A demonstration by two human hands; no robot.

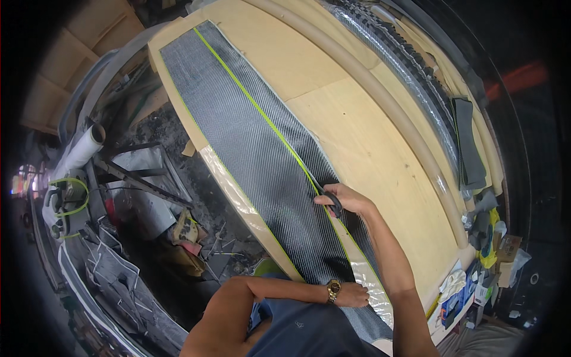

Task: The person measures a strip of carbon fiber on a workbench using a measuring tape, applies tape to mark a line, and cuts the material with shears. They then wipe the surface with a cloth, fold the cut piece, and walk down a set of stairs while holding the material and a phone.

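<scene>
Lying lengthwise, a dark woven sheet [223, 113] with 1 yellow-green stripe [260, 109] follows the worktop's [369, 143] left edge. On the stripe, the right hand [346, 199] grips black-handled scissors [335, 205]; the left hand [354, 295], fingers curled, rests by the near edge, its hold not discernible. Toward the right edge lies 1 tan tube [391, 107].

**Found No Legible Lettering**

Read no words or numbers anywhere. Spotted only a small pale emblem [299, 325] on the dark blue shirt [327, 338], below and left of the left hand [354, 295]. Could make out no numerals on the watch dial [334, 287] just beside that hand, nor any print on the brown carton [509, 249] well right of the right hand [344, 199].
</scene>
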